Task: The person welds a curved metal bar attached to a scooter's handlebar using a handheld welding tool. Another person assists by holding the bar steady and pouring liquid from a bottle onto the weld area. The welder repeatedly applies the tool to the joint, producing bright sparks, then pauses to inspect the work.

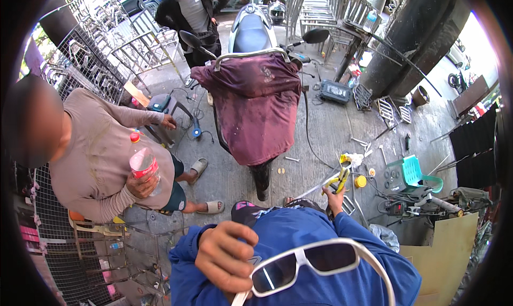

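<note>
My left hand point(227, 257) is closed on one temple of white-framed sunglasses point(304, 262) with dark lenses, held open in front of my blue jacket. Farther off at the right, my right hand point(335, 200) grips a yellow tool point(340, 180) that looks like a clamp or pliers; its exact kind is unclear. Ahead of me stands a motorcycle point(253, 33), its front draped with a maroon cloth point(251, 106). The front wheel point(261, 181) shows below the cloth.
At the left a person point(107, 146) holds a plastic bottle point(144, 164). Another person point(195, 17) stands behind the motorcycle. A blue power tool point(196, 128), cables, a dark case point(335, 91), a yellow jar point(360, 181) and a turquoise crate point(411, 173) lie about. Metal frames stand around.
</note>
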A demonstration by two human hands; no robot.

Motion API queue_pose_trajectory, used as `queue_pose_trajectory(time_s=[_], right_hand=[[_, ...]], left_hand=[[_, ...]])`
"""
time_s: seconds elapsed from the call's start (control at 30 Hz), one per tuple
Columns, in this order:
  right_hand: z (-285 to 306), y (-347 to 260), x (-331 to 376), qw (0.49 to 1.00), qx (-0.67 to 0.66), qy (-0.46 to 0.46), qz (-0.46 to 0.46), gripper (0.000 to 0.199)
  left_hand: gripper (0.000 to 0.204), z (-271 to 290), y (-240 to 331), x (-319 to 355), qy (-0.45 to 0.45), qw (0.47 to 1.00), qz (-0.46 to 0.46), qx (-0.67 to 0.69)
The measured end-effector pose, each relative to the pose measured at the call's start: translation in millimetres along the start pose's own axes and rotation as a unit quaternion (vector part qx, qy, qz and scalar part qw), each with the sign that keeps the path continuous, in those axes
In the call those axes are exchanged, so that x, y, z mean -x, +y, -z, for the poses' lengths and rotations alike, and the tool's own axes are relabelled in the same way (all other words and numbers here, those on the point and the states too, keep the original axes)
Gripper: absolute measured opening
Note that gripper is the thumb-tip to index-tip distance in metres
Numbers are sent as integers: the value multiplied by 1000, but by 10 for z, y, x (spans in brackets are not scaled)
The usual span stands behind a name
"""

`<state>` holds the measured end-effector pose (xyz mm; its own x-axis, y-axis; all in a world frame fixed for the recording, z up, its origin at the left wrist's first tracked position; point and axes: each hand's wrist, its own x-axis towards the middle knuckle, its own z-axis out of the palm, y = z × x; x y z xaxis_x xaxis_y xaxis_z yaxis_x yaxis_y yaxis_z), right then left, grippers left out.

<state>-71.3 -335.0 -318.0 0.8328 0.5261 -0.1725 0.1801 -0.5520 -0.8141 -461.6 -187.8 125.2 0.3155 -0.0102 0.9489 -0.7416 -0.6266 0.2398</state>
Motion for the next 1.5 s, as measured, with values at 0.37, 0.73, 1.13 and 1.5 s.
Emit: queue_pose_trajectory(time_s=[0.37, 0.73, 1.13, 1.5], right_hand=[[-779, 197, 808, 993, -53, 82, -69, 99], [-1368, 512, 2129, 994, -70, 86, -25, 91], [-994, 892, 2365, 1000, -3, -3, -15, 90], [-986, 813, 2297, 999, 26, -22, -39, 93]], left_hand=[[18, 441, -162, 2520, -13, 795, 593, -125], [34, 68, 242, 5281, -79, 621, 729, -277], [44, -200, 536, 5913, -32, 529, 765, -366], [42, -218, 614, 6089, 7, 529, 744, -408]])
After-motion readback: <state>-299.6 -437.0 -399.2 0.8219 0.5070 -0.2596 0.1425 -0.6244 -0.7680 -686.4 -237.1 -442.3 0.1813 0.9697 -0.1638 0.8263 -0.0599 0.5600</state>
